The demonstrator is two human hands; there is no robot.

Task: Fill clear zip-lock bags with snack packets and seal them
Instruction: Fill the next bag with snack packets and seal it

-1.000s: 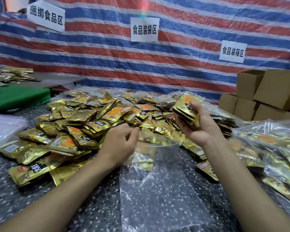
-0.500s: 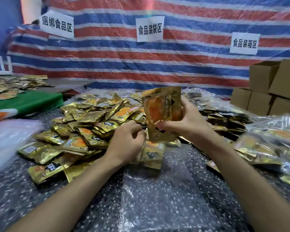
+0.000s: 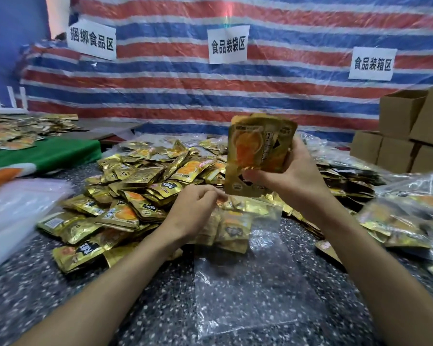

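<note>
A person's right hand [image 3: 293, 181] grips a stack of gold snack packets [image 3: 258, 148] upright just above the mouth of a clear zip-lock bag [image 3: 248, 283], which lies flat on a speckled counter [image 3: 60, 295]. The left hand [image 3: 193, 211] pinches the bag's open edge, where a few packets [image 3: 231, 228] already sit inside. A loose heap of packets [image 3: 140, 181] spreads behind; cardboard boxes [image 3: 398, 136] stand far right.

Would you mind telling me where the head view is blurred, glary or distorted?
Head view: the white bag stack at the left edge is smeared; the packets in the right hand look soft; the zip-lock bag glints; the tarp stripes bow from the wide lens.
</note>
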